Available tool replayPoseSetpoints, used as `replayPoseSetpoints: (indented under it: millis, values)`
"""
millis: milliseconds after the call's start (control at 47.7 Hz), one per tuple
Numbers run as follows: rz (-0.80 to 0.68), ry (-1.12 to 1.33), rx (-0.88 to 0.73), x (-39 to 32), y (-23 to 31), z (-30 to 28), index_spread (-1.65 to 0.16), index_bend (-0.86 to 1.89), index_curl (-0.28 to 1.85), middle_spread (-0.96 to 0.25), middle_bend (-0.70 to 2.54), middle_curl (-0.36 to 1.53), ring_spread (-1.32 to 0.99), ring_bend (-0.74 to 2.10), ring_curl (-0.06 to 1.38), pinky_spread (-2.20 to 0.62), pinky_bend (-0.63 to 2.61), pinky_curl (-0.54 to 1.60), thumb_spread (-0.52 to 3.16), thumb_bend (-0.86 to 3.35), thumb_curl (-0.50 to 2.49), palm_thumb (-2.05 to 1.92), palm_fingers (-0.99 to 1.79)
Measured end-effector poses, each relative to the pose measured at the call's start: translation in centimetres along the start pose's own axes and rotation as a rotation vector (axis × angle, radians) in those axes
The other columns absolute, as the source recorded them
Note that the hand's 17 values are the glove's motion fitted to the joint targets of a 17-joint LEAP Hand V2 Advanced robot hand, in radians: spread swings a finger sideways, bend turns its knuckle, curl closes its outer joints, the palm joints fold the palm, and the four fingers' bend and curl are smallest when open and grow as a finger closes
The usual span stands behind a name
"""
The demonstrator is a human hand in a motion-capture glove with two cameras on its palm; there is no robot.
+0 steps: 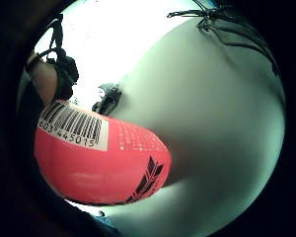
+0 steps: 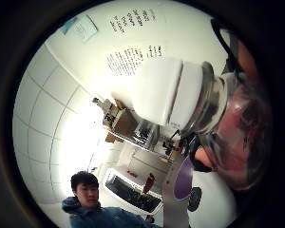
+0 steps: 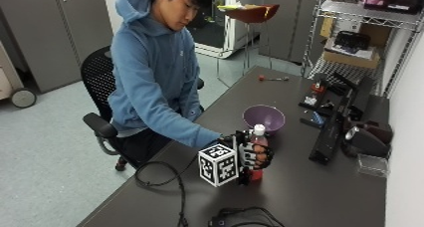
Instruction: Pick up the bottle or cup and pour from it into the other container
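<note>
A small bottle (image 3: 258, 140) with a white cap and red drink stands upright on the dark table (image 3: 291, 197). My gloved right hand (image 3: 253, 156) grips it around the middle, fingers curled round the body. Just behind the bottle sits a purple bowl (image 3: 264, 118), apart from it. Up close, the little finger side palm view shows the bottle's red label (image 1: 101, 160) with a barcode. In the thumb side palm view the white cap (image 2: 168, 90) and clear neck fill the area beside the palm, with the purple bowl (image 2: 183, 178) beyond.
A black monitor stand and devices (image 3: 334, 125) line the table's right side. A clear plastic box (image 3: 372, 165) lies at the far right. Cables (image 3: 165, 179) trail along the near left edge. A wire shelf rack (image 3: 361, 18) stands behind the table.
</note>
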State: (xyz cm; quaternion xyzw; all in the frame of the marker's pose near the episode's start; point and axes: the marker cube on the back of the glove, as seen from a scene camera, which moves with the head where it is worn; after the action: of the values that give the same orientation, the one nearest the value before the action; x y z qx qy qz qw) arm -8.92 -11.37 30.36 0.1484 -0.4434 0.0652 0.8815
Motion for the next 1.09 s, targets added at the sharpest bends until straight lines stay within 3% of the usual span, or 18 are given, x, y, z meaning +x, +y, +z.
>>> replayPoseSetpoints:
  millis: [189,461,713,1090]
  values:
    - [0.019,-0.022,-0.017,-0.8,-0.2,0.6,-0.11,0.14,0.36,-0.02,0.33,0.43,-0.1,0.53,0.38,0.01,0.27,0.34,0.46,-0.03,0.58,1.06,1.09]
    - [-0.071,0.101,-0.146,-5.6,-0.2,2.4,-0.1,0.14,0.36,-0.03,0.31,0.46,-0.11,0.52,0.41,-0.01,0.27,0.35,0.37,-0.03,0.62,1.06,1.1]
    - [-0.169,0.432,-0.432,-10.0,-0.4,5.5,-0.1,0.14,0.37,-0.03,0.3,0.48,-0.11,0.5,0.42,-0.02,0.27,0.36,0.33,-0.04,0.65,1.06,1.12]
    - [-0.31,1.02,-0.731,-14.6,1.7,11.5,-0.1,0.15,0.39,-0.03,0.3,0.49,-0.11,0.49,0.44,-0.04,0.28,0.38,0.3,-0.04,0.67,1.05,1.14]
